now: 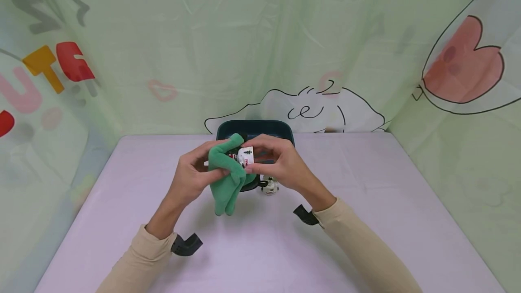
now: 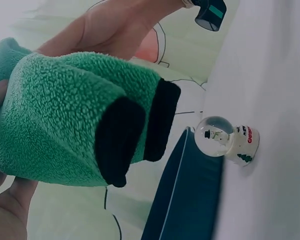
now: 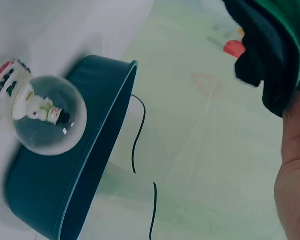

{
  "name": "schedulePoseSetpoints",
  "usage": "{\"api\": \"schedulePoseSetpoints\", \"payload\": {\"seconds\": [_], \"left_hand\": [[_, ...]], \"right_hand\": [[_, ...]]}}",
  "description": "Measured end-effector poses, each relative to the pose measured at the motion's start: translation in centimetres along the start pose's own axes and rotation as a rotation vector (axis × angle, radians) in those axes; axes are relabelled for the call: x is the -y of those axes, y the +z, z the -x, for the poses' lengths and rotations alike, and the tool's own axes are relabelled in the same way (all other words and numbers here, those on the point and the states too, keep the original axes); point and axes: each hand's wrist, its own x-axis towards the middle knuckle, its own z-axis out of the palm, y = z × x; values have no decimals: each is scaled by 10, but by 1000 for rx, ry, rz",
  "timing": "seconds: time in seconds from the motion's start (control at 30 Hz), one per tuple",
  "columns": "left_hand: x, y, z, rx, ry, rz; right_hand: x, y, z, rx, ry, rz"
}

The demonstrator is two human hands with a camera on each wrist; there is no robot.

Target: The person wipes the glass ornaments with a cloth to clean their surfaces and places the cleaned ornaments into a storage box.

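My left hand (image 1: 189,174) holds a fuzzy green cloth (image 1: 221,189) with black edging, its loose end hanging down. In the head view my right hand (image 1: 277,159) grips the white printed base of a snow globe (image 1: 246,154). The cloth is wrapped against the globe's other end, hiding its glass. From the left wrist view, the folded cloth (image 2: 55,120) covers the held globe. A second snow globe (image 1: 270,187), with a snowman inside, stands upright on the table below the right hand.
A dark teal basin (image 1: 254,124) stands on the table behind the hands, close by the standing globe. The pale table (image 1: 346,238) meets a printed green curtain (image 1: 228,58) at the back and sides.
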Motion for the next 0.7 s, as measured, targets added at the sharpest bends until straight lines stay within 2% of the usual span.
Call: {"api": "schedulePoseSetpoints", "payload": {"seconds": [0.1,0.27,0.4,0.7], "left_hand": [[0,-1,0,-16,-20,4],[0,0,2,-53,-90,25],[0,0,2,-58,-138,51],[5,0,1,-67,-205,60]], "right_hand": [[-1,0,-1,13,-63,28],[-2,-1,-2,23,-170,109],[-5,-3,-3,25,-245,175],[-8,-6,-5,65,-340,230]]}}
